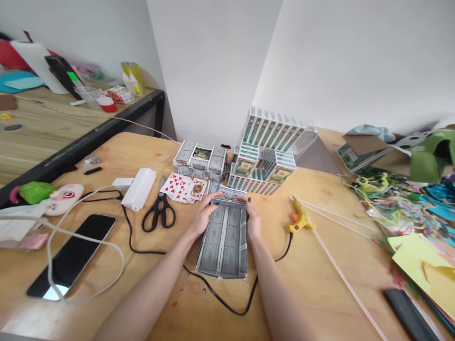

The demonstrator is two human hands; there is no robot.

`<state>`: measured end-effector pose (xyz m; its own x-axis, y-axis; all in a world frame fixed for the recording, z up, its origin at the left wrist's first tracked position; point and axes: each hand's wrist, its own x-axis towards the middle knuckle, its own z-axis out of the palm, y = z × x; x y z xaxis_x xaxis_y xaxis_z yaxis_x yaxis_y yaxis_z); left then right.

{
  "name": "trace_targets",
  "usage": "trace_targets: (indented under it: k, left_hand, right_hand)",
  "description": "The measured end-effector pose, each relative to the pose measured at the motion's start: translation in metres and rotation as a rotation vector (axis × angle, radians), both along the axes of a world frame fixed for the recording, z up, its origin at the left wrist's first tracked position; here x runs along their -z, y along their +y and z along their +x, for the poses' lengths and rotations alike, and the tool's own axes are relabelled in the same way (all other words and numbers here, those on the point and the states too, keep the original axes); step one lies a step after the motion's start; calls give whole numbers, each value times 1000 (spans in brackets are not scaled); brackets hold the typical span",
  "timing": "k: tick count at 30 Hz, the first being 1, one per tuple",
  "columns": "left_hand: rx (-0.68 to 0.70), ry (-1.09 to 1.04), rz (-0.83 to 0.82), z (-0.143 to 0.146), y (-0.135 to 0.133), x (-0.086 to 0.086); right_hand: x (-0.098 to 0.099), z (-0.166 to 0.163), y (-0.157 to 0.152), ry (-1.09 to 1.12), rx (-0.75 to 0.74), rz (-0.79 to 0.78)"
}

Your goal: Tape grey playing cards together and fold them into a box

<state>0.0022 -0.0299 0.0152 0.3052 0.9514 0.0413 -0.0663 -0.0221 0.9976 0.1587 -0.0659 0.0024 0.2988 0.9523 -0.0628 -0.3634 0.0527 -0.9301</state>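
Observation:
An open box made of grey-backed playing cards point(221, 241) lies in front of me, its hollow side up. My left hand point(204, 215) grips its far left corner, the thumb over the rim. On the far right corner my right hand point(253, 219) holds the rim in the same way. Just beyond the box's far edge sits a small grey card piece point(231, 193), partly hidden by my fingers. Behind it stands a larger grey card-built structure point(201, 161). Loose playing cards point(181, 187) with red hearts lie to the left.
Black scissors point(159, 210), a white power adapter point(139, 189) and a phone point(73, 255) lie at left. Stacked green card packs point(263, 151) stand behind. A yellow glue gun point(300, 218) lies right, its black cord running under my arms. Colourful craft scraps point(408, 199) cover the far right.

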Motion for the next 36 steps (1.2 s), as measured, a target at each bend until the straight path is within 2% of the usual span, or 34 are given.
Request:
trace_targets:
  k: [3, 8, 12, 17, 24, 29, 32, 36]
  left_hand:
    - [-35, -32, -9, -1, 5, 3]
    - [-208, -165, -8, -12, 2, 19]
    - [-204, -264, -22, -14, -14, 27]
    - [-140, -287, 10, -5, -23, 21]
    - [-46, -230, 94, -3, -15, 14]
    - [-99, -171, 96, -7, 1, 19]
    - [-168, -175, 39, -12, 0, 18]
    - [-149, -268, -132, -21, -29, 12]
  right_hand:
    - [2, 1, 1, 32, 75, 37]
    - [8, -3, -1, 146, 268, 63]
    - [11, -8, -6, 143, 201, 20]
    - [15, -10, -6, 93, 168, -27]
    - [11, -8, -8, 57, 152, -57]
    - [8, -5, -2, 79, 221, -18]
    - [8, -1, -3, 79, 285, 28]
    - [8, -1, -24, 176, 238, -10]
